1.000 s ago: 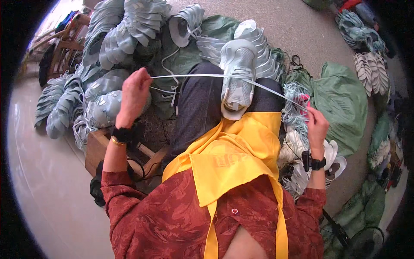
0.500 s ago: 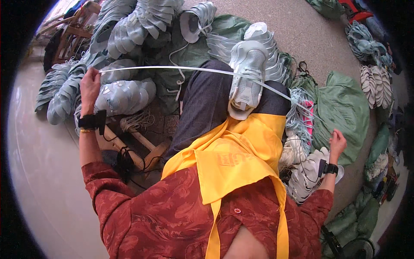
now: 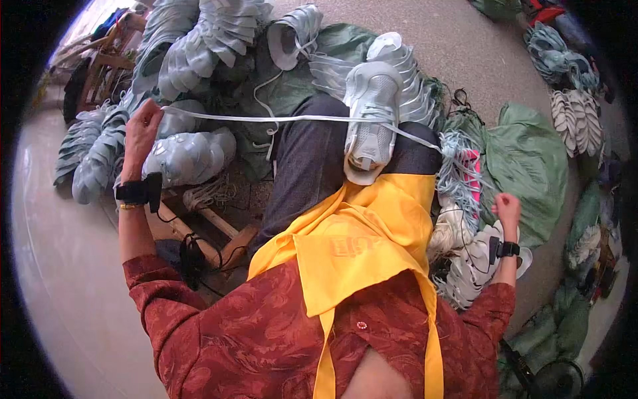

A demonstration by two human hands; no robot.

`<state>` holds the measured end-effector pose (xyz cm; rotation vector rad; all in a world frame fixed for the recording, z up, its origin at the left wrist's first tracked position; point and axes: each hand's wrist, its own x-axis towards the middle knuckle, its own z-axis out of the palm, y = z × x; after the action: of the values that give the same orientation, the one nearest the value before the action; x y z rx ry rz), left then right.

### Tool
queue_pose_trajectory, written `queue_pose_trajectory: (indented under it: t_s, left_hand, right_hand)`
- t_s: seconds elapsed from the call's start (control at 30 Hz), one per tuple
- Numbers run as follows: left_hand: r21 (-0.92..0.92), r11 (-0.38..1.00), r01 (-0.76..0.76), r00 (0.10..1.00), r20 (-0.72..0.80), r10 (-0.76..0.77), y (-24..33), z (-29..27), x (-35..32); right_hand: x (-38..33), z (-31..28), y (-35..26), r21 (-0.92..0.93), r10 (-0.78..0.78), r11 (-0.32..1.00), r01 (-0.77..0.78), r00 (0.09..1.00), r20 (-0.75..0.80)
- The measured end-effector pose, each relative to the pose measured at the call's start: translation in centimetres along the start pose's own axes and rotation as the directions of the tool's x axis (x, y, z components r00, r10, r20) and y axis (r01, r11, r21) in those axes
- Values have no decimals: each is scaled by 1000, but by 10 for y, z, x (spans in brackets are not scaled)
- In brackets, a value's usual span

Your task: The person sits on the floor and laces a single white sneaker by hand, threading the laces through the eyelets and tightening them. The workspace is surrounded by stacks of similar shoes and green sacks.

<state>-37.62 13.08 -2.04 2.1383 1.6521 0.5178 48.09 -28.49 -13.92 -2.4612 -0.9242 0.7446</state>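
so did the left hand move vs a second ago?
Yes. The left hand, gripping the white lace, swung outward to the person's left, away from the pale shoe on the lap, and now sits over the stacked grey shoe parts.

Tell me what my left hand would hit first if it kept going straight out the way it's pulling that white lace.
Likely the pile of pale grey shoe uppers beside it. The left hand grips the white lace and points up and outward, where more stacked uppers lie. Depth is unclear, so it might pass above them.
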Motion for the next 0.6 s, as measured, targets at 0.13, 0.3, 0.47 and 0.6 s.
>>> queue_pose_trajectory:
  t_s: [0.13,0.3,0.47,0.6]
  left_hand:
    - [103,992,-69,998,0,69,52,2,35]
    - [6,953,-302,865,-420,277,92,-29,54]
    - [-207,978,-12,999,33,20,83,40,5]
    - [-418,880,226,805,588,73,179,113,-46]
  right_hand:
    - [9,16,-40,157,-14,987,-28,965,261]
    - [8,-19,-115,797,-65,582,164,986,-155]
    - [-42,27,-176,861,-95,506,54,995,-7]
    - [-84,80,-247,629,-246,777,-39,900,360]
